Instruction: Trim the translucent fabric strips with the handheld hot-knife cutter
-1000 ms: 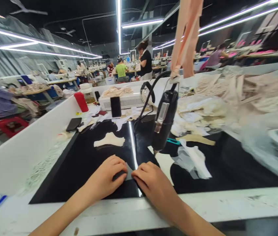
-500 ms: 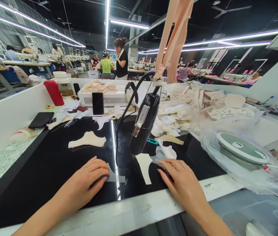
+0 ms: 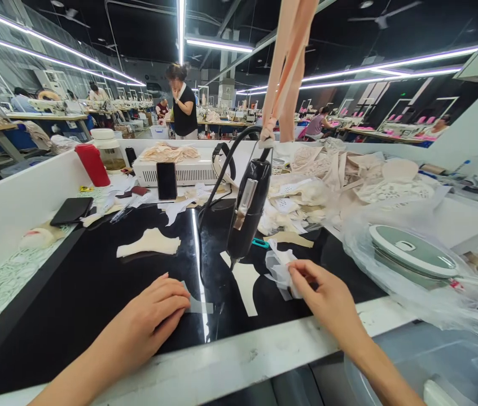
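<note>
Workroom with strip lights (image 3: pixel 182 34) overhead is noted, with sewing stations behind a white partition. Clock positions are taken from the middle of the glossy black surface (image 3: pixel 73 304), 12 o'clock being the far side.

At 3 o'clock, sheer white pieces (image 3: pixel 279 269) are found in a loose, crumpled overlap; they are thin, semi-transparent and irregular in outline, more opaque toward the top. Their near right edge is pinched between thumb and fingertips of the right hand (image 3: pixel 327 293), whose grip is narrow. Whether the pieces are lifted cannot be determined.

Close to the middle, toward 5 o'clock, a grey translucent piece (image 3: pixel 200 305) is recorded, flat, with a curved upper edge and a squared right end. Its left end is covered by the fingers of the left hand (image 3: pixel 149 316), placed palm down at 8 o'clock; whether anything is gripped there cannot be told.

One cream piece (image 3: pixel 149 243) is observed at 10 o'clock. Another, a pale cut-out (image 3: pixel 247 288) with concave sides, is located between the hands. Above it a black tool (image 3: pixel 247 211) is suspended from pinkish strips (image 3: pixel 283 73), tip downward.
</note>
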### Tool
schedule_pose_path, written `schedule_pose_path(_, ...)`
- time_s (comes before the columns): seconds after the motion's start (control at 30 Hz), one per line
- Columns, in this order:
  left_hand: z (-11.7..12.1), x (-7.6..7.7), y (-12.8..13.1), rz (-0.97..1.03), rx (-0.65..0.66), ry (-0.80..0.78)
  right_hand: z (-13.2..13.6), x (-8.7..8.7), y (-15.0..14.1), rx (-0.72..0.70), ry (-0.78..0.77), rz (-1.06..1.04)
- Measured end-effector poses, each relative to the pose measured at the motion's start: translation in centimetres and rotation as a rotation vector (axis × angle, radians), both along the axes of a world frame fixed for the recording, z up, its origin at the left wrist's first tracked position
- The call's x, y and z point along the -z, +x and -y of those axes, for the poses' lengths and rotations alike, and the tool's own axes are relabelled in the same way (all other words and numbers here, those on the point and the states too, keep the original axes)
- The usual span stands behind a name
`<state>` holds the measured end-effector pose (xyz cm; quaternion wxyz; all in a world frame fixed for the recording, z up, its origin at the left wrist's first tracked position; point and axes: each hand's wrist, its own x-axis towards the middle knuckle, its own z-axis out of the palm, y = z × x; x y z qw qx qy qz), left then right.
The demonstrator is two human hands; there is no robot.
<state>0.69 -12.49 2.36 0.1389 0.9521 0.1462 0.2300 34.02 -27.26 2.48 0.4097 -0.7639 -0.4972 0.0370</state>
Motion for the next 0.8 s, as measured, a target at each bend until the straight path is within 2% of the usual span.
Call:
schedule_pose_path(0.17,0.5,-0.3,0.8,0.039,0.034,0.008,0.2,-1.2,1.0,0.017,0.092,-0.371)
schedule_pose_path(0.33,1.4,-0.7,1.6,0.05,0.035,-0.065,0.9,-1.9,-1.4,-0.083,0.111,-0.533)
schedule_pose_path(0.5,3.5,-2.3,3.2,0.03,-0.073,-0.359,0.9,-2.4,-5.8,-0.354,-0.106,-0.494)
schedule_pose_path(0.63,4.7,-3.4,4.5,0.002,-0.081,-0.626,-0.1,-2.2,-8.2,-0.444,-0.155,-0.343)
schedule_pose_path(0.8,5.1,-3.3,5.0,0.069,-0.102,-0.79,-0.8,-1.8,-9.1,-0.516,-0.19,-0.373)
